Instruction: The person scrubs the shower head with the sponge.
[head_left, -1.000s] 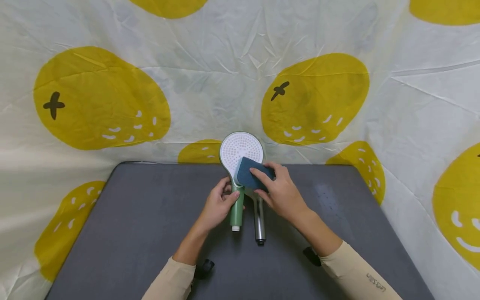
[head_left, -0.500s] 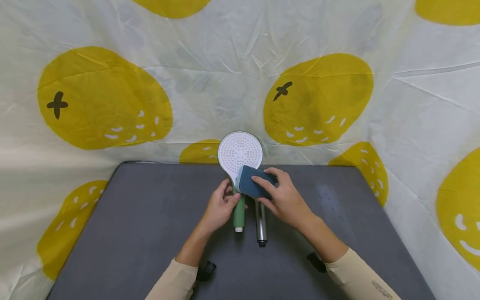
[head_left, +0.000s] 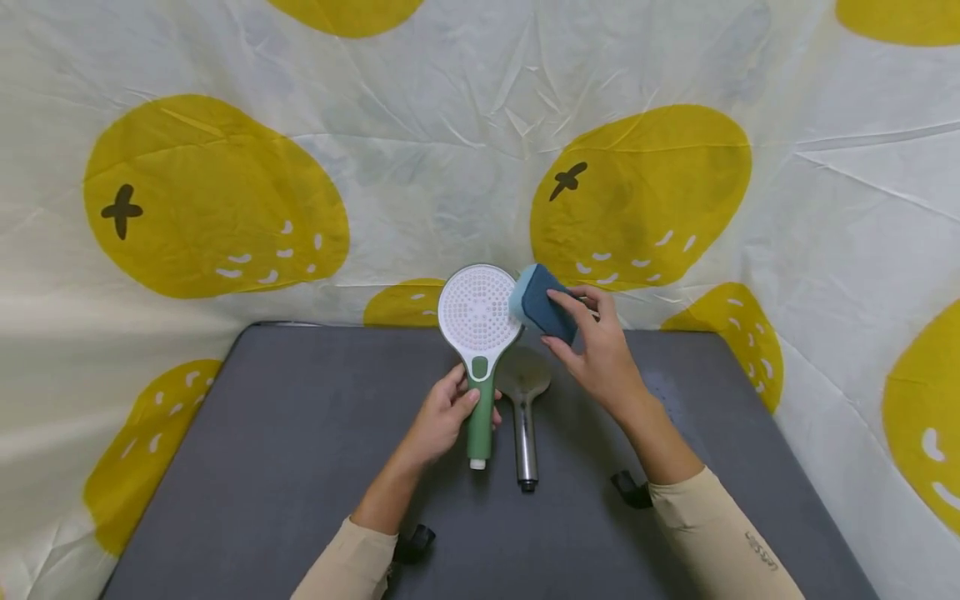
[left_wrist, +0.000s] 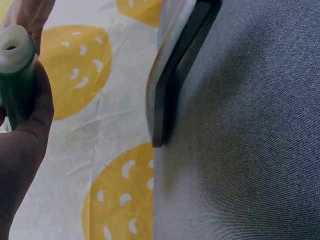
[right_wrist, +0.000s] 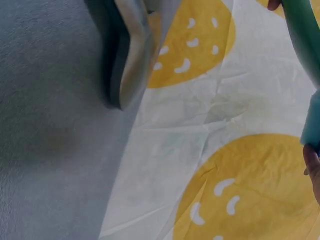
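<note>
My left hand (head_left: 442, 417) grips the green handle of a shower head (head_left: 480, 312), held upright with its white perforated face towards me. In the left wrist view the handle's white end (left_wrist: 15, 47) shows beside my palm. My right hand (head_left: 592, 346) holds a blue sponge (head_left: 542, 304) against the right rim of that face. A second, chrome shower head (head_left: 523, 400) lies flat on the grey table (head_left: 262, 467) just right of the green handle.
A white cloth with big yellow fruit prints (head_left: 637, 192) hangs close behind and to both sides of the table. The table's back edge (left_wrist: 172, 80) shows in both wrist views. Small black clips (head_left: 411, 542) sit by my forearms.
My right hand lifted the sponge from the neck of the green shower head up to the right rim of its face, uncovering the chrome head. The left hand kept its grip.
</note>
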